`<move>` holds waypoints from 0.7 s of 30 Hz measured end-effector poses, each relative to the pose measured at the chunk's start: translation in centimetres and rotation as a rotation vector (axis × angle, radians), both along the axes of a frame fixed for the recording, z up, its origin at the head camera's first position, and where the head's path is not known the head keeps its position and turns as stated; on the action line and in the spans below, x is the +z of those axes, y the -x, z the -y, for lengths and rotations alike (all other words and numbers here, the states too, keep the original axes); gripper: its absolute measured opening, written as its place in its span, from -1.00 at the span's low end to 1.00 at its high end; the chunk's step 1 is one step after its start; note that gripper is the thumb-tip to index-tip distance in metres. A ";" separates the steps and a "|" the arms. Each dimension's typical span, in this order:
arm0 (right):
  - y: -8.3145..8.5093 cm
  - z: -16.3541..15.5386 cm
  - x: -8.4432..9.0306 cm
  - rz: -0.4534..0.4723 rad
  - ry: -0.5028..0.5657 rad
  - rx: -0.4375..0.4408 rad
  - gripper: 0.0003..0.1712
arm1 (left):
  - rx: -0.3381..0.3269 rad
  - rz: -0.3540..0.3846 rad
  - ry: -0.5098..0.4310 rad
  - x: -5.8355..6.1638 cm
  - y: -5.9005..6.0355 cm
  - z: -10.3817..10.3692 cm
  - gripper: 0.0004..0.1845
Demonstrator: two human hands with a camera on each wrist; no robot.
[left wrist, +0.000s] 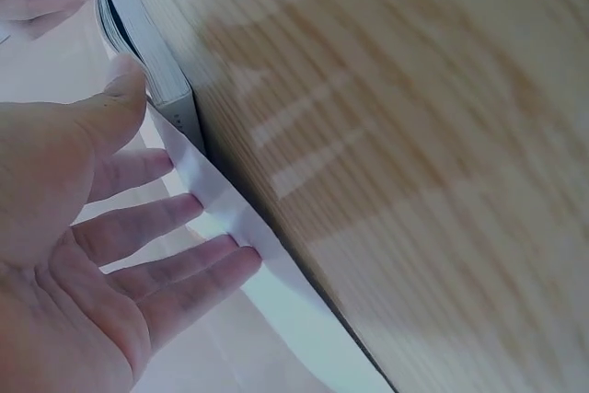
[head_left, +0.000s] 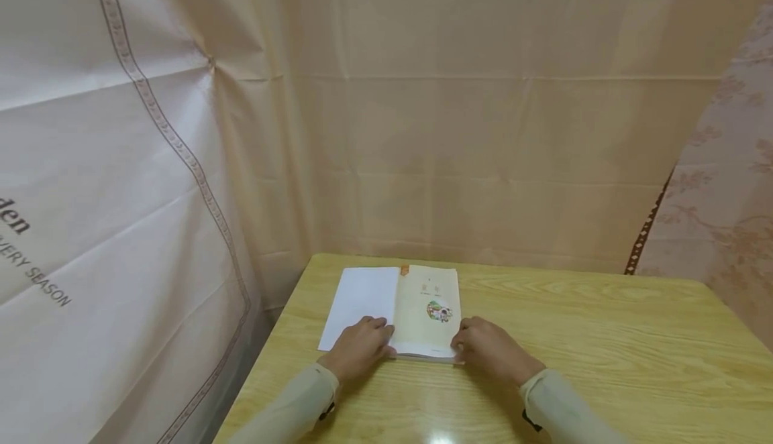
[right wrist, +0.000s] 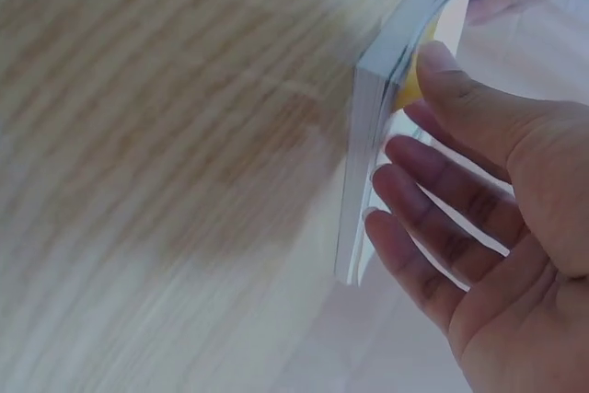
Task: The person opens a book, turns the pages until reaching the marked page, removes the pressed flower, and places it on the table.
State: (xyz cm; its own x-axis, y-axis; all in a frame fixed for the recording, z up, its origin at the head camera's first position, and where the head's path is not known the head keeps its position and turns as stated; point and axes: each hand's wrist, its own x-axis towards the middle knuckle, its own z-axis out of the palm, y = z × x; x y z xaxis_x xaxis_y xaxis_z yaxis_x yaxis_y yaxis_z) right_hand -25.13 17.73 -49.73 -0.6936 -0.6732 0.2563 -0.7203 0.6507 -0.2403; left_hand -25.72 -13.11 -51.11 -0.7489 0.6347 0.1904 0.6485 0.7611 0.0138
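Note:
A thin paperback book (head_left: pixel 425 310) lies on the pale wooden table (head_left: pixel 604 350) with its white front cover (head_left: pixel 362 296) turned out flat to the left. The title page carries a small coloured picture. My left hand (head_left: pixel 359 347) rests flat on the near part of the white cover (left wrist: pixel 248 227), fingers straight, with its thumb (left wrist: pixel 124 89) against the page block (left wrist: pixel 161 71). At the book's near right corner is my right hand (head_left: pixel 489 347). Its straight fingers (right wrist: pixel 414 181) touch the page edges of the book (right wrist: pixel 377 135) and its thumb lies on top.
Beige cloth hangs behind the table (head_left: pixel 483 129). A white printed sheet (head_left: pixel 109 196) hangs on the left and a floral curtain (head_left: pixel 731 196) on the right. The table's left edge (head_left: pixel 266 357) runs close to the book.

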 end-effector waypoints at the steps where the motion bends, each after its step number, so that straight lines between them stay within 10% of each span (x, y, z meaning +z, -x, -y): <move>1: 0.0 0.0 0.1 -0.003 -0.001 0.002 -0.89 | 0.010 0.006 0.002 0.1 -0.1 -0.1 -0.54; 11: -0.2 0.1 0.8 -0.139 -0.001 -0.022 -0.89 | 0.016 -0.023 0.015 0.1 -0.3 -2.4 -0.39; 21: -0.6 0.5 1.8 -0.234 0.177 -0.150 -0.79 | -0.011 -0.070 -0.093 0.5 0.0 -3.5 -0.73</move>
